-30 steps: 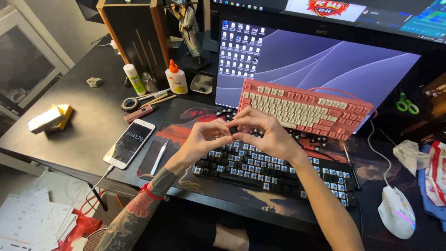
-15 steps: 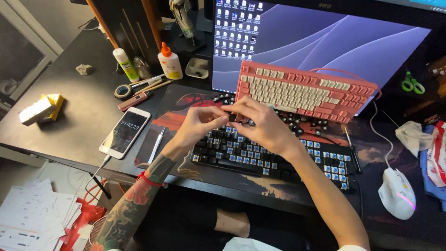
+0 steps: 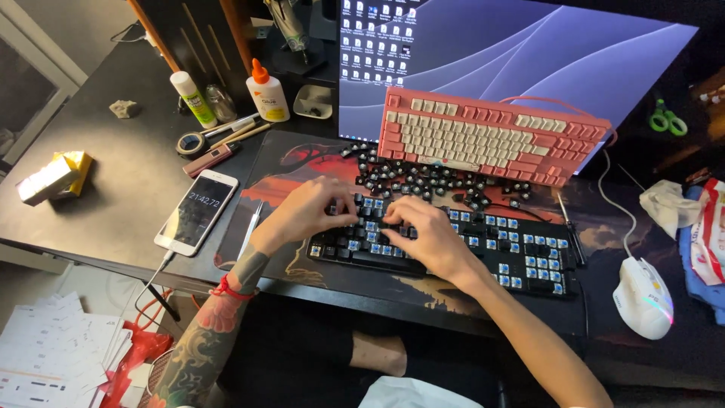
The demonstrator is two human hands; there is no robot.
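**Friend:** Where have you got to on that board?

**Me:** Both hands are down on the black keyboard [image 3: 445, 245], low in the middle of the frame on the printed desk mat [image 3: 287, 162]. Most of its caps are off, so the blue switches show across the right half. My left hand [image 3: 306, 211] is curled over the upper left corner, fingers bent onto the caps that remain there. My right hand [image 3: 423, 234] lies just beside it, fingertips pressed into the same patch. Whether either hand actually pinches a cap or a tool, I cannot tell; my own fingers hide it.

**Friend:** How do you keep from snapping a stem?

**Me:** I'd say lift straight up, never sideways. One hand should pin the case to the worktop while the other works a single cap, gripped on two opposite sides.

**Friend:** And the loose ones?

**Me:** The pulled black keycaps [image 3: 430, 177] lie scattered just above the board, in front of the pink keyboard [image 3: 491, 140] that leans against the monitor [image 3: 529, 53]. I'd keep adding to that pile and not let caps roll toward the white mouse [image 3: 643, 296] at lower right.

**Friend:** Anything in the way?

**Me:** The phone [image 3: 196, 211] sits left of the mat, clear of my elbow. The glue bottle [image 3: 267, 92] at upper left is well apart.
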